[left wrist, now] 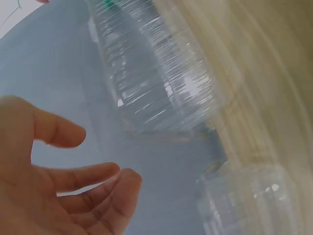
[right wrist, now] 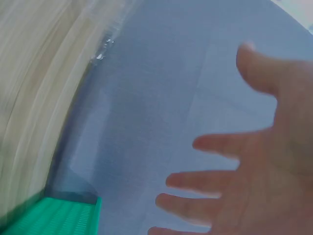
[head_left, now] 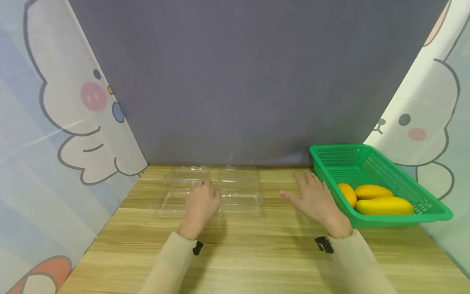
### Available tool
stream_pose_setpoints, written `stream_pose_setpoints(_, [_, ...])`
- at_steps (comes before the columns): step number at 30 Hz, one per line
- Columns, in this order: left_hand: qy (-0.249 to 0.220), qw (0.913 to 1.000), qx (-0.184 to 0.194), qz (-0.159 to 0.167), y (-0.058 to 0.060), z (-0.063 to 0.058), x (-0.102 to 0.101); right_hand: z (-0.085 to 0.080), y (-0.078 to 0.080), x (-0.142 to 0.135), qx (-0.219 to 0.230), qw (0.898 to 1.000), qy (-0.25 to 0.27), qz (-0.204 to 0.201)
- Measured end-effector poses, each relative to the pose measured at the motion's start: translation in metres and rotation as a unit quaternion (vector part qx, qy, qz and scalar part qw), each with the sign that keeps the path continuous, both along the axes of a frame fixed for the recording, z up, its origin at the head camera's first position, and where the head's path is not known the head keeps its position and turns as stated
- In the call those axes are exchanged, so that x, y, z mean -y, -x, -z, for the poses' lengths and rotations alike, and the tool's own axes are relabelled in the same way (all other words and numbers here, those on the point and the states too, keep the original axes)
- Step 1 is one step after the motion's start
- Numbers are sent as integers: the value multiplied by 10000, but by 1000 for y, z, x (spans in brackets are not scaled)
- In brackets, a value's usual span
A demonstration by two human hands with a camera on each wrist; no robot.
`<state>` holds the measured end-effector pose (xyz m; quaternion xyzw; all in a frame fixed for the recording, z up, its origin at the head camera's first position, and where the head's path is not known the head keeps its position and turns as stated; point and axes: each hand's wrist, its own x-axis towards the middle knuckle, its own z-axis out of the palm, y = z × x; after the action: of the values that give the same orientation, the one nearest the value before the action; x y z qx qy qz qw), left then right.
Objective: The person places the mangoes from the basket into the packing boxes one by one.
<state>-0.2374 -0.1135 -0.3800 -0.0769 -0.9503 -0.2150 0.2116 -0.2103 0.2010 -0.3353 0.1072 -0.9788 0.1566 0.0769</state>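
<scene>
At wood-grain bench (head_left: 253, 257), left hand (head_left: 202, 204), right hand (head_left: 313, 198): grips unclosed, empty. Apparently pre-grasp; next likely demands securing oblong yellow fruit (head_left: 384, 206).

Head cam looks forward and down on my left hand (head_left: 202, 201), right hand (head_left: 315, 199) and tabletop (head_left: 253, 253), widest view. Wrist cams sit close, tilted, facing the grey backdrop (head_left: 238, 81), each hand large in frame. Left shares the clear containers (left wrist: 151, 73) with head; right, the green basket (right wrist: 56, 219).
</scene>
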Motion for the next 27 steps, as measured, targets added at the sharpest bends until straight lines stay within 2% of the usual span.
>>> stream_pose_setpoints(4, [-166, 9998, 83, 0, 4, 5, -1, -3, 2, -2, -344, 9994, -5, 42])
stream_pose_setpoints(8, [-635, 9961, 605, 110, 7, 8, -1, -9, 2, -5, -404, 9991, 1, 122])
stream_pose_setpoints(13, [-1150, 9869, 1130, 109, 10, 10, 0, -18, 1, -12, -164, 9997, 74, 182])
stream_pose_setpoints(23, [-1305, 9819, 1355, 202, 14, 17, 2, -29, 2, -27, 134, 9989, -191, 398])
stream_pose_setpoints(27, [-1475, 9751, 1640, 217, 16, 17, 1, -32, 4, -33, 172, 9987, -229, 427])
